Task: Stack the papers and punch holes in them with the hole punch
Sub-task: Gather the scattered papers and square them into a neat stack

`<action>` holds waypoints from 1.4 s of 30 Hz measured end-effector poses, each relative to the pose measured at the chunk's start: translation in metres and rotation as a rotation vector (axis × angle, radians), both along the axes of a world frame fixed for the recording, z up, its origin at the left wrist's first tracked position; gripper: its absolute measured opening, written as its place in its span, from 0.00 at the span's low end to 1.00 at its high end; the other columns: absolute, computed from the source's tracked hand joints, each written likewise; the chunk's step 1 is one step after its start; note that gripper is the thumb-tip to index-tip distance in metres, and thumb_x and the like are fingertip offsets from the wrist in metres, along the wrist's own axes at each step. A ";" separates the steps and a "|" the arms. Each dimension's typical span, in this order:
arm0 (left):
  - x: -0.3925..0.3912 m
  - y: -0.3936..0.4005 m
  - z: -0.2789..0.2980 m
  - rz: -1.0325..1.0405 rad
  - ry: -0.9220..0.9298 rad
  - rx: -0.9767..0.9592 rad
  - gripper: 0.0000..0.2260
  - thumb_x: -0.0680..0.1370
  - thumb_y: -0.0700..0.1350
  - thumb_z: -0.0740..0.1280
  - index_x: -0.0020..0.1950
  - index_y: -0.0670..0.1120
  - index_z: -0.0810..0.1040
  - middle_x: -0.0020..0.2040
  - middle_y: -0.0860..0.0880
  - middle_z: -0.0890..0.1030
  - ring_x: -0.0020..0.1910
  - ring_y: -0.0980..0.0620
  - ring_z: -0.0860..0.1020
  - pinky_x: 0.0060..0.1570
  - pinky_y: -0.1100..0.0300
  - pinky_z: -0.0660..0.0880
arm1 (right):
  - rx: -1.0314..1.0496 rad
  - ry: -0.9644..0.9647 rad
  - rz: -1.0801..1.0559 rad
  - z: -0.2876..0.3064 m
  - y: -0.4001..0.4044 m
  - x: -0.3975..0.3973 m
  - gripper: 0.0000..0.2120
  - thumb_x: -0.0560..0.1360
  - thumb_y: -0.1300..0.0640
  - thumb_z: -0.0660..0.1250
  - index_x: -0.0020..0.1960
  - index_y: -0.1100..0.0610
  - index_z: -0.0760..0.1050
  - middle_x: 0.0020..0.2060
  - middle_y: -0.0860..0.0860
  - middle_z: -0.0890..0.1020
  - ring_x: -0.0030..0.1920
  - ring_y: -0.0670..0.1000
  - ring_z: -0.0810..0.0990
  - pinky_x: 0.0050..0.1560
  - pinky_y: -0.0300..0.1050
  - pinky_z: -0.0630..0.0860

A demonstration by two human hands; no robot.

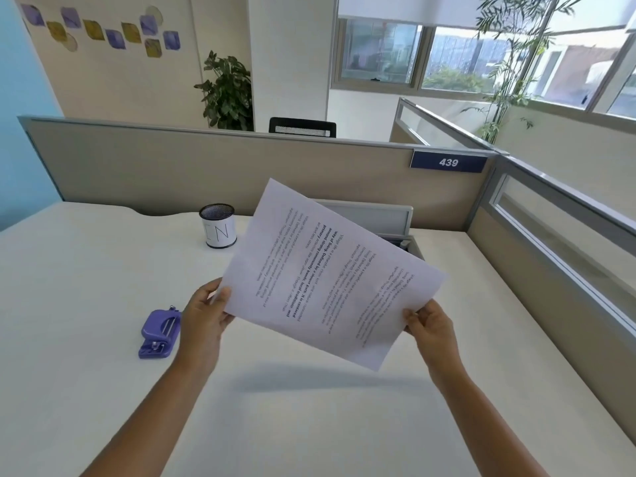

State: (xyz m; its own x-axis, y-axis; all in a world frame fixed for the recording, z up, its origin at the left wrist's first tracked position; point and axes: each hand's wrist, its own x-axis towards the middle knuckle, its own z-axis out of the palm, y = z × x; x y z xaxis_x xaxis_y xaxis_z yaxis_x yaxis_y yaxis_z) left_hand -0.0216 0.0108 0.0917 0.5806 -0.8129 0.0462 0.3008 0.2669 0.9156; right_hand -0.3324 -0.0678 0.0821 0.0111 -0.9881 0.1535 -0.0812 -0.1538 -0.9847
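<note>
Right now you are holding the papers point(330, 273) up in the air over the white desk point(86, 270). Your left hand point(206, 315) pinches the left corner, and your right hand point(430, 325) pinches the near right edge. Your hands are far apart, one on each side. The papers tilt, with the far corner up high. You can see their shadow on the desk below, so they are not touching it.

I cannot tell how many sheets you have. They look like one flat pile from here.

The purple hole punch point(160, 333) sits on the desk, just to the left of your left hand. A mesh pen cup point(218, 230) stands farther back, well out of the way.

I think your job now is to make the pile neat. Turn the papers so one long edge points down. Tap that edge softly on the desk until all the sheets line up. Then tap a short edge too. Hold them loosely while you tap, so the sheets can slide into place. Squeeze tight only when the edges match.

If the edges are crooked, the holes will not line up. So take your time here.
</note>
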 end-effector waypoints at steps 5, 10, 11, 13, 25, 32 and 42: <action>0.014 0.001 -0.002 -0.034 -0.327 0.112 0.09 0.76 0.37 0.64 0.43 0.50 0.78 0.36 0.59 0.83 0.40 0.60 0.78 0.39 0.70 0.75 | -0.024 0.089 -0.025 0.009 -0.007 -0.005 0.16 0.77 0.69 0.59 0.45 0.47 0.75 0.40 0.41 0.84 0.47 0.56 0.80 0.55 0.59 0.77; 0.012 0.001 -0.003 -0.081 -0.450 0.136 0.07 0.75 0.36 0.65 0.47 0.47 0.78 0.33 0.63 0.83 0.37 0.63 0.80 0.36 0.75 0.74 | -0.078 0.163 0.027 0.010 -0.002 0.001 0.10 0.77 0.67 0.60 0.52 0.53 0.73 0.51 0.55 0.81 0.49 0.56 0.80 0.46 0.34 0.79; 0.012 0.002 -0.004 -0.087 -0.435 0.146 0.07 0.74 0.37 0.66 0.48 0.47 0.79 0.35 0.62 0.83 0.39 0.60 0.80 0.36 0.74 0.75 | -0.079 0.194 0.032 0.009 -0.001 0.001 0.09 0.77 0.67 0.61 0.53 0.55 0.71 0.51 0.55 0.80 0.48 0.53 0.80 0.43 0.29 0.77; 0.013 0.004 -0.009 -0.100 -0.411 0.169 0.08 0.74 0.37 0.67 0.49 0.48 0.79 0.37 0.60 0.84 0.44 0.53 0.80 0.38 0.71 0.76 | -0.038 0.207 0.042 0.003 0.000 0.001 0.10 0.76 0.66 0.62 0.56 0.56 0.70 0.50 0.54 0.80 0.44 0.44 0.81 0.40 0.26 0.77; 0.002 0.004 -0.006 -0.109 -0.407 0.144 0.05 0.76 0.43 0.63 0.47 0.51 0.78 0.41 0.52 0.84 0.44 0.46 0.80 0.42 0.54 0.77 | 0.133 0.115 0.038 -0.018 0.001 -0.007 0.16 0.76 0.61 0.65 0.62 0.53 0.69 0.43 0.50 0.84 0.44 0.47 0.83 0.44 0.40 0.77; -0.008 0.003 -0.006 -0.061 -0.122 0.030 0.06 0.76 0.42 0.63 0.46 0.51 0.78 0.41 0.56 0.84 0.45 0.50 0.79 0.45 0.53 0.76 | 0.299 -0.444 0.155 -0.029 0.000 -0.011 0.40 0.49 0.41 0.81 0.58 0.50 0.74 0.46 0.50 0.85 0.49 0.51 0.83 0.49 0.46 0.81; -0.044 -0.003 -0.019 -0.033 0.137 -0.063 0.09 0.79 0.40 0.58 0.52 0.48 0.76 0.48 0.53 0.84 0.46 0.56 0.81 0.45 0.62 0.80 | 0.409 -0.533 0.314 -0.022 0.027 0.056 0.10 0.76 0.66 0.61 0.54 0.55 0.74 0.45 0.51 0.83 0.42 0.49 0.82 0.44 0.43 0.81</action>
State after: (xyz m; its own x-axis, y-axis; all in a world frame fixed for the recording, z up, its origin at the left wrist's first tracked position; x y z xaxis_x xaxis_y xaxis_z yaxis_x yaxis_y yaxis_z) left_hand -0.0657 0.0079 0.0725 0.5581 -0.8295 0.0200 0.4309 0.3103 0.8474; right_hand -0.2762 -0.0405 0.0603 0.3294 -0.9301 -0.1626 0.4117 0.2964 -0.8618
